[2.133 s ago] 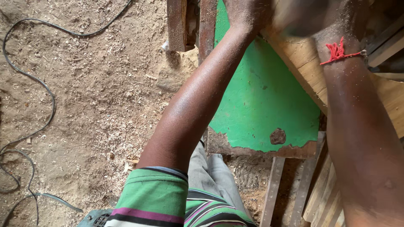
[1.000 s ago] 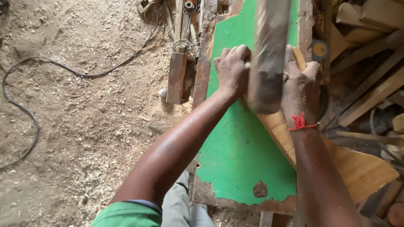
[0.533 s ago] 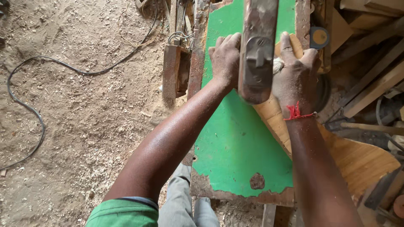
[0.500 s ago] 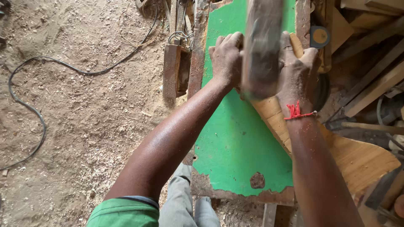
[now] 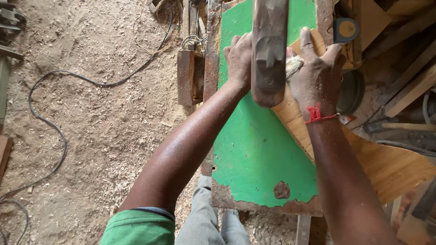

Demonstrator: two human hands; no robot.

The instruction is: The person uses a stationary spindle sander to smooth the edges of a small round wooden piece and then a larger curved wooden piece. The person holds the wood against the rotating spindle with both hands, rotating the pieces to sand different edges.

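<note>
1. I am curling my left hand (image 5: 240, 56) around the left side of the wooden plane (image 5: 269, 50), fingers clenched on it.
2. I am pressing my right hand (image 5: 316, 75) beside the plane's right side, fingers spread flat on the plywood sheet (image 5: 390, 163).
3. The plane is sitting above the green board (image 5: 259, 154), at its far end.
4. A black cable (image 5: 59, 136) is lying on the sawdust left of the board.

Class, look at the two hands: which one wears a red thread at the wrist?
The right hand, pressed on the wooden board; the left hand has a bare wrist.
</note>
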